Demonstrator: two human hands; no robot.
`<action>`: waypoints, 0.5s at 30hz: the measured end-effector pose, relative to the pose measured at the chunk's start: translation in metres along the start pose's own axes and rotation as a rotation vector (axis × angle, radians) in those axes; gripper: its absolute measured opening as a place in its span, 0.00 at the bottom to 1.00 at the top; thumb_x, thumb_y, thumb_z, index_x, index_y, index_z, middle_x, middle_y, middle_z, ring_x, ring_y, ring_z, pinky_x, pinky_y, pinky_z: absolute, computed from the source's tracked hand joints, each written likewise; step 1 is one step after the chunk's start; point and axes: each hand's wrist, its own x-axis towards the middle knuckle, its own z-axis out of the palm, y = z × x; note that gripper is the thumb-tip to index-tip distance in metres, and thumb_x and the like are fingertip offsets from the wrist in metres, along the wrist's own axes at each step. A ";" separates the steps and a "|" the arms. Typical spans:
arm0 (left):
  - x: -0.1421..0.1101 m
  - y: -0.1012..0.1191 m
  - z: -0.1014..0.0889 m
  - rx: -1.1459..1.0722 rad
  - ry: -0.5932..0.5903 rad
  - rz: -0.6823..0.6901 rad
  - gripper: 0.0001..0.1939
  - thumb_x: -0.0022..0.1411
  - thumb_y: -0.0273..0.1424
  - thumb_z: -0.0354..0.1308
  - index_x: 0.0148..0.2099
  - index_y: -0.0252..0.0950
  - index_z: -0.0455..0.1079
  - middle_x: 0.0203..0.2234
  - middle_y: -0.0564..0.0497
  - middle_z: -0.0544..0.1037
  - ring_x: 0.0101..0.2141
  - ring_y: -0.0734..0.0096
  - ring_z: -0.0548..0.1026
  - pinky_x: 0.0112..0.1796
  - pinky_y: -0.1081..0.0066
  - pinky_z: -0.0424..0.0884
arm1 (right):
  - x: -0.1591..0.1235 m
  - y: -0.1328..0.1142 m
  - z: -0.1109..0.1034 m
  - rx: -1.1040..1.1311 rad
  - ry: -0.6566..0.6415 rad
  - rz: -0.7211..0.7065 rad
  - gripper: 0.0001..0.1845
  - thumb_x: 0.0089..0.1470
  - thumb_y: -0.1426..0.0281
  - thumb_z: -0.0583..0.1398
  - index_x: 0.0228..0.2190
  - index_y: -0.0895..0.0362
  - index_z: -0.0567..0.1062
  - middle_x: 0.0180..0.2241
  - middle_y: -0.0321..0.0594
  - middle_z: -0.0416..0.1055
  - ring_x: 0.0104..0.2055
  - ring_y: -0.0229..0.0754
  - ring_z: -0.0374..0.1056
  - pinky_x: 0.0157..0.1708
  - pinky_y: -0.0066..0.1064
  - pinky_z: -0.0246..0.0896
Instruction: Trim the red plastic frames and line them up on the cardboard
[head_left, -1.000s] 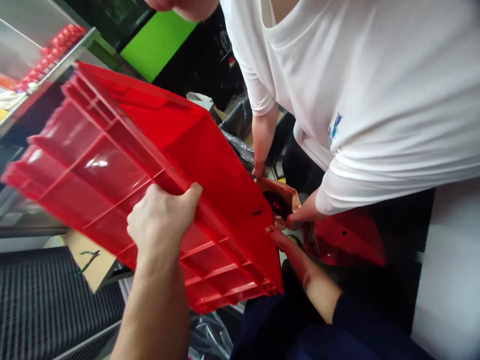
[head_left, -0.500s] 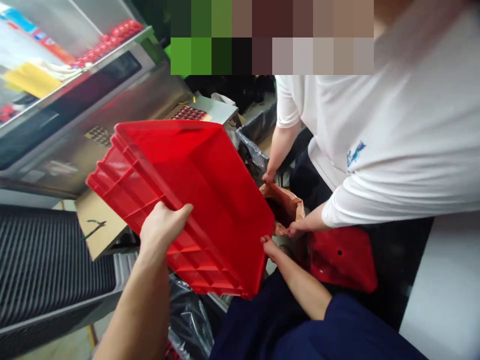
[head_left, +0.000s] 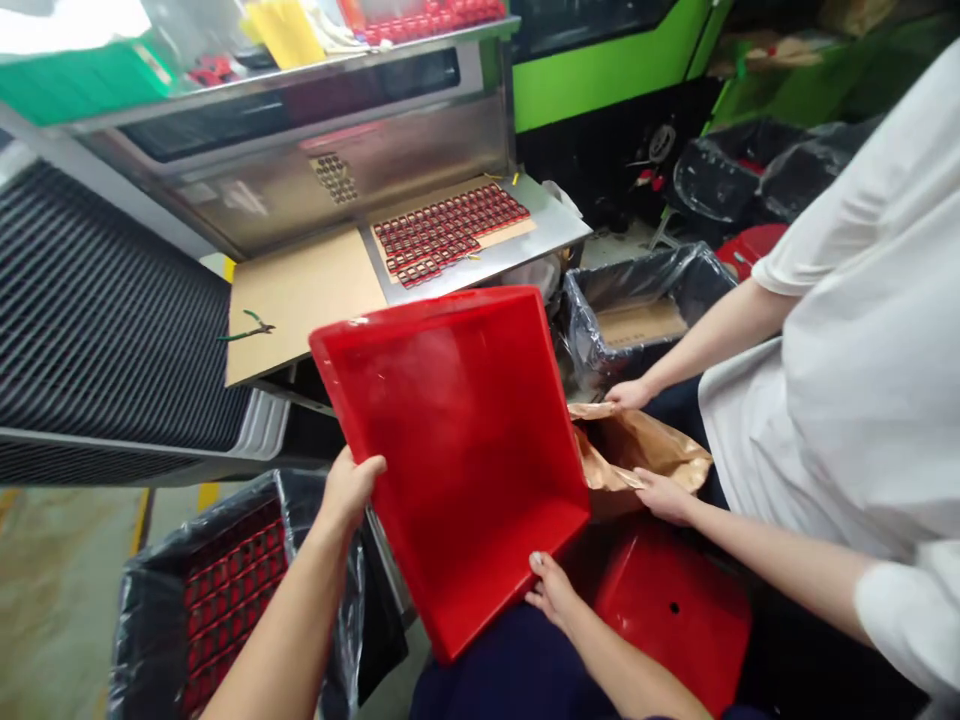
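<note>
I hold an empty red plastic crate (head_left: 457, 440) with both hands, its open side facing me. My left hand (head_left: 349, 490) grips its left rim. My right hand (head_left: 553, 590) grips its lower right corner. Just right of the crate, another person in a white shirt holds a brown paper bag (head_left: 637, 450) open with both hands (head_left: 660, 495). A red stool (head_left: 675, 610) stands below the bag.
A metal work shelf (head_left: 540, 235) behind the crate carries a cardboard sheet with rows of small red parts (head_left: 442, 232) and green-handled cutters (head_left: 247, 328). Black-lined boxes stand at lower left (head_left: 217, 590), with red parts inside, and at upper right (head_left: 637, 300). A ribbed conveyor (head_left: 97, 340) lies left.
The crate has swung down from a tilted, bottom-up pose to face me with its open side. My view has shifted left and down, revealing the shelf and bins.
</note>
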 end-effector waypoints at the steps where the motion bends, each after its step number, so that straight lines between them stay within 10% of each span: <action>1: 0.005 -0.009 0.006 -0.028 -0.033 -0.037 0.16 0.45 0.24 0.55 0.40 0.35 0.72 0.23 0.54 0.77 0.22 0.68 0.75 0.23 0.74 0.70 | -0.002 0.003 -0.005 0.005 0.006 0.016 0.15 0.61 0.60 0.62 0.43 0.59 0.72 0.43 0.42 0.73 0.40 0.42 0.72 0.38 0.37 0.72; 7: 0.058 -0.062 0.042 -0.042 -0.126 -0.248 0.10 0.68 0.34 0.58 0.43 0.31 0.71 0.30 0.53 0.76 0.25 0.76 0.74 0.27 0.73 0.73 | 0.008 0.015 -0.023 -0.008 0.114 0.004 0.26 0.24 0.48 0.70 0.27 0.46 0.71 0.38 0.33 0.76 0.50 0.53 0.73 0.41 0.44 0.70; 15: 0.161 -0.096 0.068 -0.037 -0.100 -0.379 0.17 0.68 0.36 0.58 0.54 0.33 0.69 0.47 0.45 0.75 0.43 0.62 0.77 0.42 0.60 0.77 | 0.079 -0.041 0.016 -0.248 0.259 -0.156 0.22 0.27 0.44 0.62 0.26 0.41 0.71 0.41 0.45 0.76 0.52 0.62 0.73 0.34 0.53 0.67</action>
